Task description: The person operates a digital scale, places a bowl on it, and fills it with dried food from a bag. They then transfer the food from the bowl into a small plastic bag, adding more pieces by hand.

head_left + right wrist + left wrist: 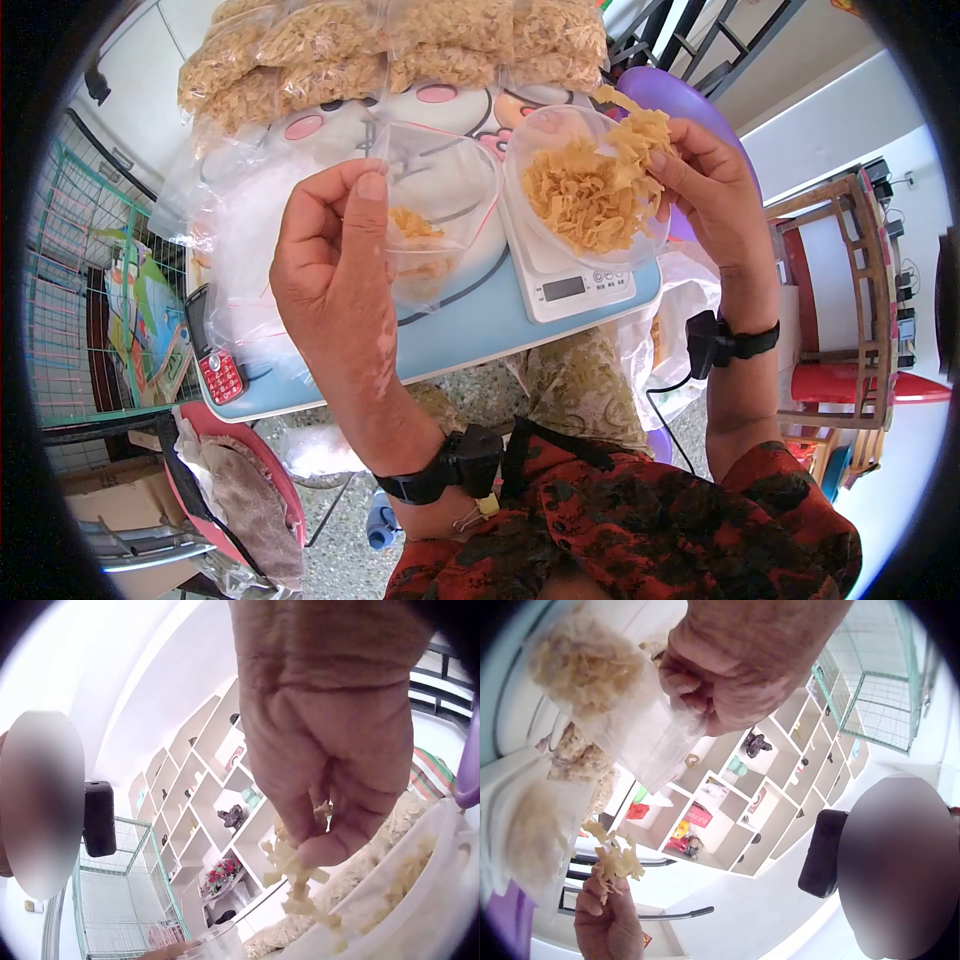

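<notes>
My left hand (pixel 335 250) pinches the top edge of a clear plastic bag (pixel 440 180) with some yellow flakes (pixel 412 224) low inside it. Between the thumb and fingers of my right hand (pixel 715 185) is a clump of yellow flakes (pixel 640 135), held over the right rim of a clear bowl (pixel 530 125). More flakes (pixel 590 195) lie in that bowl, which stands on a white scale (pixel 580 300). In the right wrist view the clump (pixel 300 889) hangs below my right fingertips.
Filled bags of flakes (pixel 330 50) stand in rows along the table's back. Empty-looking plastic bags (pixel 250 250) lie at the left, beside a red and black phone (pixel 220 375). A purple chair (pixel 680 95) is behind the bowl. Green wire mesh (pixel 75 250) stands left of the table.
</notes>
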Action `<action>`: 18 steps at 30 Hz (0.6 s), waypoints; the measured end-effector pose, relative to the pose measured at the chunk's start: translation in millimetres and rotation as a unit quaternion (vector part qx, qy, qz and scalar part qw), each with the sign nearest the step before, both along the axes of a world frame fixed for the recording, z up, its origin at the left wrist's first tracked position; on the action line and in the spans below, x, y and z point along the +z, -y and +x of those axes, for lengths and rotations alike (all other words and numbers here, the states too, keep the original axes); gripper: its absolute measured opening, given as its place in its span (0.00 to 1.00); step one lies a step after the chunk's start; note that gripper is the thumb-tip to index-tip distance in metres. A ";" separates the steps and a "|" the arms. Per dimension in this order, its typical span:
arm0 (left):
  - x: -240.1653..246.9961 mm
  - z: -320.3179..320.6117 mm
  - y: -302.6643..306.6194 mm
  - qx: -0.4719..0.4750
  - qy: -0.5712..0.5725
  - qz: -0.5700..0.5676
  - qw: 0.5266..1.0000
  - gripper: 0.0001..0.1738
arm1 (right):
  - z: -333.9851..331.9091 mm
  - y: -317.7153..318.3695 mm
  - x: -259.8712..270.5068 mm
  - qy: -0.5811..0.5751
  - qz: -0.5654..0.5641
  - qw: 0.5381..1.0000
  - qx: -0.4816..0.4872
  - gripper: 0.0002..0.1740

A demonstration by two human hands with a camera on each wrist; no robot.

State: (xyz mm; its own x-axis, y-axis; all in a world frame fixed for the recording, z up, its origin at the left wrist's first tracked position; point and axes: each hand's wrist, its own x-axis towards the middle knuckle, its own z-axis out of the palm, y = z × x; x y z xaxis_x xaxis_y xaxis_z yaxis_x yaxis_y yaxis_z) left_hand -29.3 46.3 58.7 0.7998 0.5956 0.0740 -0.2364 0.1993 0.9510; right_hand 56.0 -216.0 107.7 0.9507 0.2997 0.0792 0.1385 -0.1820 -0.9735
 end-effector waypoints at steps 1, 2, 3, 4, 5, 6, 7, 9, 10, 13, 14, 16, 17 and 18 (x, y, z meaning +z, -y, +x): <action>-0.1 0.2 0.3 -0.002 0.002 -0.004 1.000 0.10 | -0.1 0.8 2.0 0.002 -0.028 1.000 0.010 0.13; -0.2 0.6 0.6 -0.002 0.000 -0.003 1.000 0.10 | -0.2 2.5 4.3 0.003 -0.056 0.998 0.020 0.13; -0.4 0.8 1.0 -0.002 -0.001 -0.001 1.000 0.10 | -0.2 3.6 5.2 0.005 -0.084 0.996 0.030 0.13; -0.4 1.0 1.4 -0.002 -0.002 0.001 1.000 0.10 | 1.1 4.5 2.4 0.041 -0.151 0.988 0.017 0.13; -0.3 1.0 2.0 -0.003 -0.001 0.001 1.000 0.10 | 3.2 5.8 -3.0 0.076 -0.217 0.973 0.003 0.13; 0.0 1.1 2.5 -0.004 0.001 0.001 1.000 0.10 | 4.5 6.6 -6.7 0.111 -0.282 0.953 -0.010 0.13; 0.2 1.3 2.8 -0.004 0.002 0.001 1.000 0.10 | 4.7 5.9 -8.1 0.142 -0.317 0.938 -0.006 0.14; 0.3 1.5 2.8 -0.005 0.002 0.005 1.000 0.10 | 5.2 3.0 -10.7 0.203 -0.385 0.900 0.003 0.15; 0.3 1.5 2.7 -0.005 0.002 0.007 1.000 0.10 | 5.6 2.6 -12.7 0.207 -0.383 0.900 0.000 0.15; -1.1 2.1 2.2 -0.002 0.001 0.008 1.000 0.10 | 5.1 0.8 -15.1 0.208 -0.382 0.900 -0.003 0.17; -1.0 2.3 2.3 -0.003 0.001 0.007 1.000 0.10 | 4.1 -0.9 -12.5 0.204 -0.385 0.900 0.002 0.18; -0.4 2.1 2.9 -0.004 0.002 0.007 1.000 0.10 | 1.6 -4.7 -6.4 0.194 -0.390 0.900 0.014 0.20; -0.4 2.2 2.9 -0.004 0.001 0.008 1.000 0.10 | 0.2 -7.1 -3.0 0.188 -0.393 0.900 0.022 0.21; -0.5 2.3 3.0 -0.003 0.001 0.009 1.000 0.10 | -1.1 -9.1 -1.7 0.183 -0.396 0.899 0.030 0.22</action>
